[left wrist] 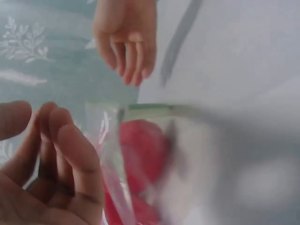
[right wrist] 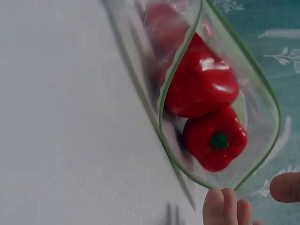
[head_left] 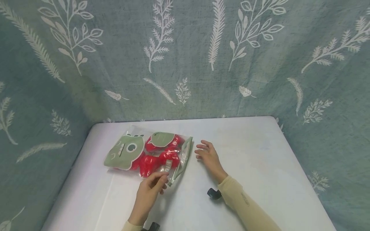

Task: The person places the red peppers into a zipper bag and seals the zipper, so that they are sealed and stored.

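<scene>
A clear zip bag with green dinosaur prints lies on the table with shiny red bell peppers inside. In the right wrist view its green-edged mouth gapes, and one pepper shows a green stem. My left hand is at the bag's near edge, fingers bent; the left wrist view shows a gap between its thumb and fingers, with nothing held there. To the right of the bag mouth is my right hand, fingers loosely spread and holding nothing.
The bag rests on a white table, towards its far left. Green leaf-patterned cloth hangs behind the table and along both sides. Dark wrist cameras sit by both forearms.
</scene>
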Motion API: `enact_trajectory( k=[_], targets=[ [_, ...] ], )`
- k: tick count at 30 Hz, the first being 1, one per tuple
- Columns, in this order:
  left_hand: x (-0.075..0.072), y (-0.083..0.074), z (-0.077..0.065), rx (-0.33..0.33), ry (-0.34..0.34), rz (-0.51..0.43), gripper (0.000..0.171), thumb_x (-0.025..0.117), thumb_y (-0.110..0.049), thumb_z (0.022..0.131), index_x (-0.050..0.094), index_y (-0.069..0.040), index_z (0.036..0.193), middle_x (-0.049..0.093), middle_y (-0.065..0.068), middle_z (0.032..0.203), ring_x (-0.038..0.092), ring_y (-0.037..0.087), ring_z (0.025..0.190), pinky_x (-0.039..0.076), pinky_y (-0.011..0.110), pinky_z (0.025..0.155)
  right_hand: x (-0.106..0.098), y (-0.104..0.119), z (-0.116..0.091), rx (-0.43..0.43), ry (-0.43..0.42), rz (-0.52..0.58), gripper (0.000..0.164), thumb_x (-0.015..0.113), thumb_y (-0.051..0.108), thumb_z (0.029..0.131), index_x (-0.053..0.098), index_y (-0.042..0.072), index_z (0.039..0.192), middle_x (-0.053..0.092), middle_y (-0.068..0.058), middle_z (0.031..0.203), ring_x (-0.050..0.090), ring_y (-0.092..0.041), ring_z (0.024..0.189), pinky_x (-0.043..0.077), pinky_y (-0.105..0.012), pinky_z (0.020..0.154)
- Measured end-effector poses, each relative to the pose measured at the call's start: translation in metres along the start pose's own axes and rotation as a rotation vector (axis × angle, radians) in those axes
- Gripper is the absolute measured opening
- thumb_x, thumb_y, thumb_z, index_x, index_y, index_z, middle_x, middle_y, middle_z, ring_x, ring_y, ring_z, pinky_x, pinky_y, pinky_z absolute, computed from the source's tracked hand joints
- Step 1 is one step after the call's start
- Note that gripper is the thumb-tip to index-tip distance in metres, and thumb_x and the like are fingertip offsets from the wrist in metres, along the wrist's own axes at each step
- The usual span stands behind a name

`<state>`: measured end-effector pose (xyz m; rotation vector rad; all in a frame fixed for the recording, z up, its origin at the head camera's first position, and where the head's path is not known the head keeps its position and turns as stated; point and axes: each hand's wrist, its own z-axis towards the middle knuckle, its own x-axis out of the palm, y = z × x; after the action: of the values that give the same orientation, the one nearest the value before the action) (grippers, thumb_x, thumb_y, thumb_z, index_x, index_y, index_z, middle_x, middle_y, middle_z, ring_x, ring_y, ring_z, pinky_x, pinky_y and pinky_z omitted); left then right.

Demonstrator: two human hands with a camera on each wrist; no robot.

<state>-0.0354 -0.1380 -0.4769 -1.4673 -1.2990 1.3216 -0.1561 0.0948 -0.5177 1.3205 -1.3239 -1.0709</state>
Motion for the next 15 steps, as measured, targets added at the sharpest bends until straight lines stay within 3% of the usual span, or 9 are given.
enact_trajectory(
  k=[3, 6, 12, 15],
  targets=[
    [-0.004, 0.010, -0.014, -0.101, -0.001, 0.019, 0.035, 0.069, -0.034, 0.096, 0.071, -0.007, 0.117, 0.069, 0.008, 0.095, 0.064, 0.020, 0.081, 0.056, 0.029, 0.066, -0.005, 0.002, -0.007, 0.014, 0.002, 0.056, 0.062, 0.058, 0.008, 0.099, 0.028, 0.003, 0.153, 0.056, -0.022, 0.135, 0.065, -0.031, 0.111, 0.057, -0.036, 0.089],
    [-0.008, 0.021, -0.020, -0.154, 0.032, -0.003, 0.039, 0.066, -0.035, 0.098, 0.068, -0.001, 0.119, 0.069, 0.009, 0.095, 0.064, 0.022, 0.082, 0.056, 0.030, 0.066, -0.010, 0.002, -0.014, 0.023, 0.013, 0.083, 0.062, 0.057, 0.009, 0.100, 0.026, 0.001, 0.153, 0.055, -0.025, 0.135, 0.064, -0.033, 0.112, 0.057, -0.039, 0.090],
    [-0.009, 0.033, -0.017, -0.235, 0.187, -0.212, 0.052, 0.059, -0.034, 0.103, 0.055, 0.007, 0.135, 0.068, 0.013, 0.102, 0.068, 0.022, 0.087, 0.058, 0.033, 0.077, -0.014, 0.000, -0.027, 0.031, 0.073, 0.075, 0.052, 0.058, 0.014, 0.101, 0.037, -0.001, 0.146, 0.059, -0.024, 0.129, 0.066, -0.028, 0.104, 0.057, -0.039, 0.090],
    [-0.008, 0.036, -0.014, -0.278, 0.202, -0.302, 0.058, 0.058, -0.037, 0.103, 0.050, 0.007, 0.141, 0.069, 0.012, 0.105, 0.069, 0.022, 0.091, 0.059, 0.033, 0.081, -0.013, -0.001, -0.033, 0.053, 0.109, 0.055, 0.046, 0.058, 0.015, 0.101, 0.041, -0.003, 0.140, 0.062, -0.025, 0.123, 0.068, -0.025, 0.098, 0.058, -0.037, 0.087]
  ],
)
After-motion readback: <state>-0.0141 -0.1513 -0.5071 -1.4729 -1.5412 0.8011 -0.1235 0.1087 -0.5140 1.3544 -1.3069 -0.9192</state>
